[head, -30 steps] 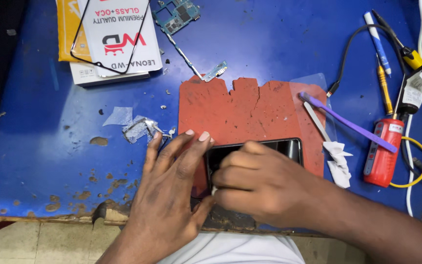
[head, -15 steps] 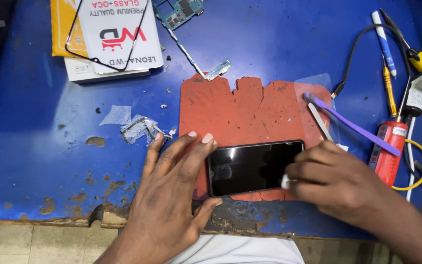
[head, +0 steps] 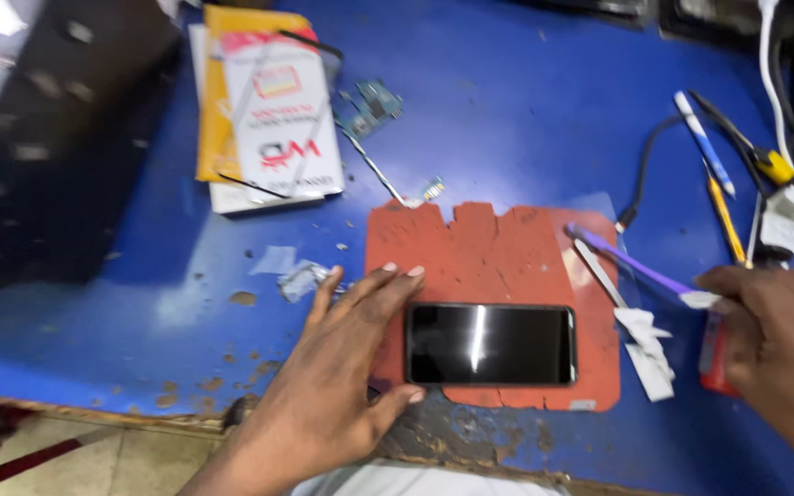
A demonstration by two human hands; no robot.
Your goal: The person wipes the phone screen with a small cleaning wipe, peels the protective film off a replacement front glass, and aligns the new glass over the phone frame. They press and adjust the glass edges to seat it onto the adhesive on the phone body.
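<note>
since half a second ago the right hand (head: 778,340) has pulled away from the black rectangular glass-faced phone (head: 490,344) and now sits off to the right, near the table's right edge, its fingers curled and pinching a small white scrap (head: 698,299) at the tip of a thin purple plastic pry stick (head: 627,260). the left hand (head: 346,367) stays where it was, laid flat with fingers spread on the worn blue table (head: 526,110), its fingertips resting over the left edge of the ragged red-brown rubber mat (head: 498,253) and its thumb touching the phone's lower left corner. the phone lies screen up, lengthwise, on the lower half of the mat, fully uncovered and reflecting a streak of light. just right of the mat lie crumpled white paper strips (head: 645,344) and a red cylindrical container (head: 715,354), partly hidden by the right hand. further up the table are a white and yellow flat cardboard packet (head: 264,115), a small green circuit board with a thin flex cable (head: 374,106), a blue and white pen (head: 702,140), a yellow-handled tool (head: 726,216) and a black cable (head: 645,170). bits of torn clear film (head: 300,276) lie just left of the left hand's fingers.
</note>
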